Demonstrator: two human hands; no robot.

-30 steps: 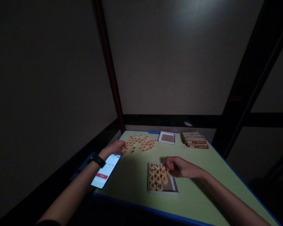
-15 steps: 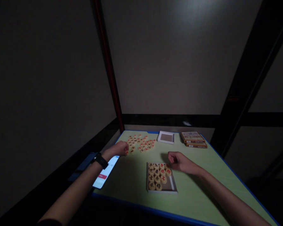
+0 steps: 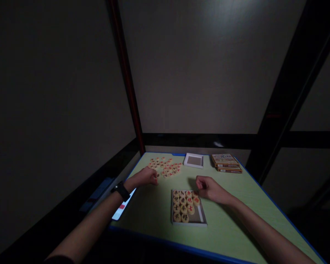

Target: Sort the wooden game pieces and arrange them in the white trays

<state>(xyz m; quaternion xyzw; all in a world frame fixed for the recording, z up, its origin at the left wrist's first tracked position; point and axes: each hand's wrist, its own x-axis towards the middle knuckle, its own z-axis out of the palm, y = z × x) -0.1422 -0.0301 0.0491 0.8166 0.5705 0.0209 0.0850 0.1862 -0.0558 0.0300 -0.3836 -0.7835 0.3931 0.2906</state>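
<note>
A shallow white box tray (image 3: 202, 216) lies on the green table (image 3: 231, 227) and holds several round wooden chess pieces (image 3: 183, 205) with red and black marks. My right hand (image 3: 209, 187) rests curled just right of the tray's far corner, fingers closed, nothing visible in them. My left hand (image 3: 144, 176), with a black watch on the wrist, has its fingers bent down at the near edge of a loose heap of chess pieces (image 3: 166, 167) at the far left of the table. Whether it holds a piece is hidden.
An empty white box lid (image 3: 194, 160) lies at the back centre. A stack of orange boxes (image 3: 226, 162) sits at the back right. A lit phone (image 3: 123, 207) lies under my left forearm at the table's left edge. Dark frame posts stand behind the table.
My right hand drew back from the tray to its far right corner. My left hand slid right along the heap's near edge, covering more of the phone.
</note>
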